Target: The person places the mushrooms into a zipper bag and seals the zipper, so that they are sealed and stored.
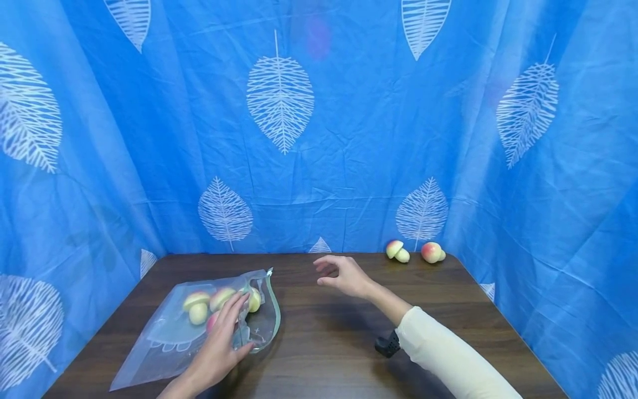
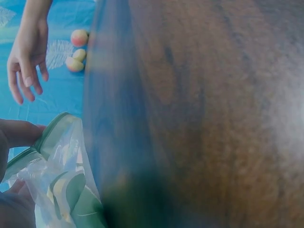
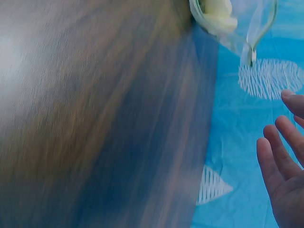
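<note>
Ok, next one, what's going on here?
A person's left hand holds a clear bag near its open mouth, with several mushroom-shaped pieces inside. The right hand is empty, above the table, fingers loosely bent. Two more pieces, one beside the other, lie outside the bag at the table's far right.

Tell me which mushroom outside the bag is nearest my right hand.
The left mushroom in the head view; the right mushroom sits farther from the right hand.
</note>
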A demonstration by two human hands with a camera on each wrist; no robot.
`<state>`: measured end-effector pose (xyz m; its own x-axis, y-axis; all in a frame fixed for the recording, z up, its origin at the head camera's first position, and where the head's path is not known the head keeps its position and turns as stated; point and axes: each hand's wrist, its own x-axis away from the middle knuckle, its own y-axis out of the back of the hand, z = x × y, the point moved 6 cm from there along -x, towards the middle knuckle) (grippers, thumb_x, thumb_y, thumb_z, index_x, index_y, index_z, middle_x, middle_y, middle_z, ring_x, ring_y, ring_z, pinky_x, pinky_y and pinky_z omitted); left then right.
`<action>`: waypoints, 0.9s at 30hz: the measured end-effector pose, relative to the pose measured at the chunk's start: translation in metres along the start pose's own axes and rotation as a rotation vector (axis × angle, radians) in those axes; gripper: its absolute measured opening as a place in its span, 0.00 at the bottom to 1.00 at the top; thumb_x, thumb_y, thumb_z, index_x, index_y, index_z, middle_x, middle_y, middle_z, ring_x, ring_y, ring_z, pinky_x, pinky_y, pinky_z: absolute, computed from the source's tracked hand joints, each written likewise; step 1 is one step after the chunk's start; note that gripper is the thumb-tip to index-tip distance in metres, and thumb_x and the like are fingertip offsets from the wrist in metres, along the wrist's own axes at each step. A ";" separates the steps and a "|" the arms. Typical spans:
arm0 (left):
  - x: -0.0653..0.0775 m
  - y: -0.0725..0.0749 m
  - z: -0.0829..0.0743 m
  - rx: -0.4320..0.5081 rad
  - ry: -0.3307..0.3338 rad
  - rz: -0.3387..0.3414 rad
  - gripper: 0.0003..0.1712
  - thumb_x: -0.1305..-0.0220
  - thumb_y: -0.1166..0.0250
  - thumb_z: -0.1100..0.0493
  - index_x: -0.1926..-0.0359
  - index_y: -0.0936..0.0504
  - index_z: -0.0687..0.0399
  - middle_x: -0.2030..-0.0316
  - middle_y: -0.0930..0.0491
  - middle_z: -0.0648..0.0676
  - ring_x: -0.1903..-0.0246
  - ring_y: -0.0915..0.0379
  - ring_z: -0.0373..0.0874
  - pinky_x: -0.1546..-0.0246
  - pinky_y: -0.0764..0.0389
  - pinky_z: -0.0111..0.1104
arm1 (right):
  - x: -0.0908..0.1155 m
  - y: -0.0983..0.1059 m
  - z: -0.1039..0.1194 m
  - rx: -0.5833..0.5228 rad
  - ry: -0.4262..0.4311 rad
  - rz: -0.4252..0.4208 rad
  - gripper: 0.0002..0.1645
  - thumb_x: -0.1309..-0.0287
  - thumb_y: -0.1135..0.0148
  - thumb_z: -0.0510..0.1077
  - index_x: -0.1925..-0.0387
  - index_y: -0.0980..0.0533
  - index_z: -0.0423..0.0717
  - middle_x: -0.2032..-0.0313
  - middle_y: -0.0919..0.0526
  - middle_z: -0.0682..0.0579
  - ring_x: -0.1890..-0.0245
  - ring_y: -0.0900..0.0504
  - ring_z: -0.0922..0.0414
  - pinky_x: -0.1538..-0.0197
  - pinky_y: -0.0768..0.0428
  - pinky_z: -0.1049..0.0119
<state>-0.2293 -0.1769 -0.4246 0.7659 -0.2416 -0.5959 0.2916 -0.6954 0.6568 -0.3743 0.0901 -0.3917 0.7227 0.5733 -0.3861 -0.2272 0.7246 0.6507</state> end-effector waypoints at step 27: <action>0.000 -0.001 0.001 -0.009 0.061 0.021 0.62 0.63 0.16 0.75 0.25 0.37 0.65 0.28 0.39 0.69 0.32 0.41 0.67 0.48 0.16 0.50 | 0.052 0.147 -0.103 0.133 -0.299 -0.200 0.28 0.32 0.32 0.41 0.34 0.25 0.36 0.45 0.17 0.35 0.47 0.17 0.38 0.51 0.14 0.48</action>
<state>-0.2297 -0.1771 -0.4258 0.8056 -0.2144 -0.5524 0.2796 -0.6844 0.6734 -0.4374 0.2655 -0.3831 0.9070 0.2747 -0.3192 0.0099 0.7439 0.6682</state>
